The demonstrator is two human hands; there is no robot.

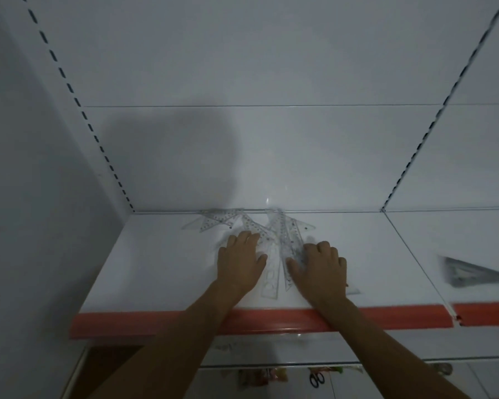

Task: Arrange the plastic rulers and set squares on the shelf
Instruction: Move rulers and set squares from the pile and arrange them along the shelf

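Between my two hands, near the middle of the shelf [162,269], lies the clear plastic pile I have to sort: rulers [274,272] and set squares [213,221] fanned out and overlapping. It runs from close to the red front edge [144,322] back to where the shelf meets the rear wall.

My left hand [241,260] presses flat on the left part of the pile, fingers fairly straight and pointing toward the back, thumb out to the right; it grips nothing. My right hand [321,263] rests on the right part with its fingers somewhat bent over the plastic. Whether that grip actually pinches a piece I cannot tell, since the clear plastic is hard to read under it.

What matters for the coming move: the long rulers lie with their long axis running front to back, slightly tilted, in the gap between the hands, their near ends toward the front edge. Both hands are about equally close; the right thumb sits just beside one ruler's edge, so I judge the right the handier one for it. The set squares lie farther back, beyond the left fingertips, toward the back left.

Another dark set square [470,272] lies on the neighbouring shelf to the right, well apart.
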